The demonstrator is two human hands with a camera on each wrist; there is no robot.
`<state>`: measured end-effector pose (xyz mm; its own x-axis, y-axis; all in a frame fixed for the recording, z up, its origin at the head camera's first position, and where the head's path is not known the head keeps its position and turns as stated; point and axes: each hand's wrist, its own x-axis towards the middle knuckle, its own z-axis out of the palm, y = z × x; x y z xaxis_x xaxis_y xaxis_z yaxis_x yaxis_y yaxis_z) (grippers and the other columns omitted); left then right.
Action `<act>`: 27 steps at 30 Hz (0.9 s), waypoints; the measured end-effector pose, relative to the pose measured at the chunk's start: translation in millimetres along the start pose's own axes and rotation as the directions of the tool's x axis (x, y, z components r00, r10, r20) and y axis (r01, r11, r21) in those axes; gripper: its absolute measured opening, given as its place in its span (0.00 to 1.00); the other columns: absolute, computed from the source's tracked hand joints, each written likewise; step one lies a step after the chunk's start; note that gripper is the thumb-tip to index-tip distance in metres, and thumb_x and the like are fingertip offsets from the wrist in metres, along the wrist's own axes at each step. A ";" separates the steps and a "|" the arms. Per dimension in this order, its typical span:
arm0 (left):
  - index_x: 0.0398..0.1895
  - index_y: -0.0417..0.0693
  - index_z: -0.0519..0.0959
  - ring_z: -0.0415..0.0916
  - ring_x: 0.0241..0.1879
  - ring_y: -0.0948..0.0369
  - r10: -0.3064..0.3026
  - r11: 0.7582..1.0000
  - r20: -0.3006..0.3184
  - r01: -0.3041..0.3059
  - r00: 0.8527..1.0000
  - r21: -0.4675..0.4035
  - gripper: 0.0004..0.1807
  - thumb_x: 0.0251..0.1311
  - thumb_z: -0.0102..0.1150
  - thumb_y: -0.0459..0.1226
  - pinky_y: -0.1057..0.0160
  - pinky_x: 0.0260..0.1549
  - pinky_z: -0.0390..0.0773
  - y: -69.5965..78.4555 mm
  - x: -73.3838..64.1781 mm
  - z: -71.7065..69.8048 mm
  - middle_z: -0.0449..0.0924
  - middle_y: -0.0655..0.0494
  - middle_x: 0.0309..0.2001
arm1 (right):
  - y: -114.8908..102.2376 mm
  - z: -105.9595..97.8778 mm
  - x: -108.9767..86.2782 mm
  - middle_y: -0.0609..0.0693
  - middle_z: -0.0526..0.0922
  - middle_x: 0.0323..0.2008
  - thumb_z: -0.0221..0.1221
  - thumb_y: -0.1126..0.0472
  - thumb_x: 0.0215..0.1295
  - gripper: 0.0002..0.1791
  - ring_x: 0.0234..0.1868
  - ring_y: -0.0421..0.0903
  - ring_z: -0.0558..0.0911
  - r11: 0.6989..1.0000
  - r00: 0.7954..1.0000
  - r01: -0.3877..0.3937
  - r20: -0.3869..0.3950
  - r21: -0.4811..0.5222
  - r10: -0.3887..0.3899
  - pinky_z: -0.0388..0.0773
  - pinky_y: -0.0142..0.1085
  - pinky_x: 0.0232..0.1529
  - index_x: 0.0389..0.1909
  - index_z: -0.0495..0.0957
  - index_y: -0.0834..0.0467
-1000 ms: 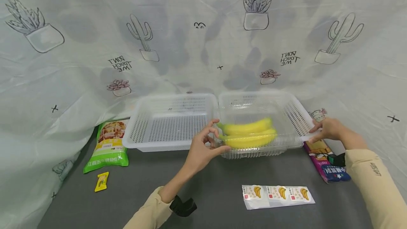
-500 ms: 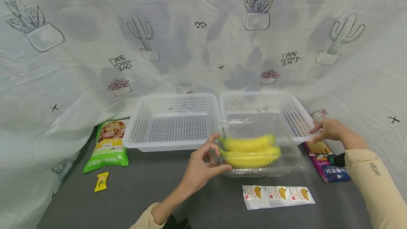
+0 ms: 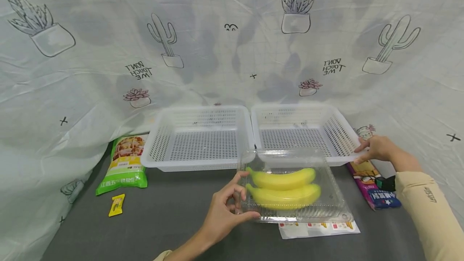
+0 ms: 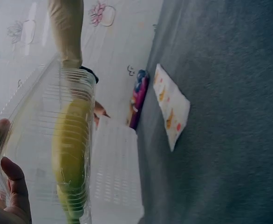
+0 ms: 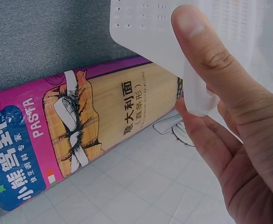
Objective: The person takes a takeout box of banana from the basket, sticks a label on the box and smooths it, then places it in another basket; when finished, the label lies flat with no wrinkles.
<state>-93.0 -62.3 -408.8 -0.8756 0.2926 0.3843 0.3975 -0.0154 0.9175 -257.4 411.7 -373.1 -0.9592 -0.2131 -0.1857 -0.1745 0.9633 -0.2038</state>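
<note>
My left hand point(image 3: 226, 208) grips the left end of a clear plastic clamshell box point(image 3: 333, 196), thumb at the front edge and fingers at the side. Two yellow bananas point(image 3: 286, 196) lie inside it. In the left wrist view the box point(image 4: 38, 126) is raised above the table, lid down over the bananas. My right hand point(image 3: 377, 148) pinches the front right corner of the right white basket point(image 3: 340, 132). The right wrist view has the thumb on top of the basket's rim point(image 5: 197, 98) and the fingers beneath. The box overlaps a strip of banana stickers point(image 3: 301, 232) in the head view.
A second white basket point(image 3: 195, 164) stands to the left, side by side with the right one. Farther left are a green food bag point(image 3: 125, 168) and a small yellow packet point(image 3: 117, 205). A pasta pack point(image 3: 377, 192) lies under my right wrist. A printed curtain point(image 3: 217, 51) hangs behind.
My left hand has brought the box of bananas out from over the right basket, toward me, to above the sticker strip. My right hand has stayed on the basket's corner.
</note>
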 end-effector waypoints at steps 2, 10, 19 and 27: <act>0.28 0.46 0.68 0.61 0.19 0.62 0.001 1.000 0.000 -0.001 1.000 -0.002 0.19 0.46 0.74 0.31 0.70 0.11 0.68 -1.3 -5.6 -2.1 0.63 0.40 0.67 | 0.0 0.2 0.2 0.78 0.64 0.55 0.75 0.41 0.36 0.33 0.51 0.78 0.70 1.000 1.000 0.000 0.000 0.002 0.000 0.74 0.49 0.36 0.35 0.86 0.65; 0.28 0.44 0.68 0.59 0.19 0.61 -0.043 0.999 -0.006 0.043 0.999 -0.031 0.19 0.46 0.73 0.29 0.71 0.12 0.67 -9.9 -27.3 -15.5 0.62 0.36 0.66 | -0.1 -1.7 0.7 0.81 0.67 0.53 0.75 0.38 0.36 0.36 0.43 0.69 0.75 1.000 1.000 -0.005 0.014 0.030 0.005 0.71 0.42 0.32 0.36 0.86 0.66; 0.27 0.42 0.68 0.61 0.20 0.56 0.007 1.000 -0.013 -0.007 1.000 0.011 0.20 0.44 0.74 0.28 0.69 0.11 0.70 -29.4 -50.1 -38.5 0.62 0.29 0.64 | -1.5 -2.9 -1.6 0.82 0.69 0.51 0.74 0.35 0.34 0.39 0.37 0.61 0.75 0.999 0.999 -0.019 0.036 0.036 0.018 0.71 0.40 0.31 0.36 0.85 0.67; 0.29 0.43 0.66 0.61 0.23 0.58 -0.024 0.999 -0.056 0.026 0.998 0.032 0.21 0.43 0.73 0.26 0.67 0.12 0.70 -35.4 -66.6 -63.6 0.64 0.42 0.66 | -3.0 -3.0 -2.0 0.82 0.67 0.52 0.73 0.34 0.32 0.41 0.38 0.63 0.75 0.999 0.999 -0.026 0.030 0.041 0.024 0.71 0.41 0.31 0.36 0.85 0.67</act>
<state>-66.2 -142.1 -460.4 -0.8990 0.2385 0.3673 0.3833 0.0226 0.9234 -255.6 409.7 -369.3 -0.9562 -0.1942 -0.2192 -0.1407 0.9611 -0.2378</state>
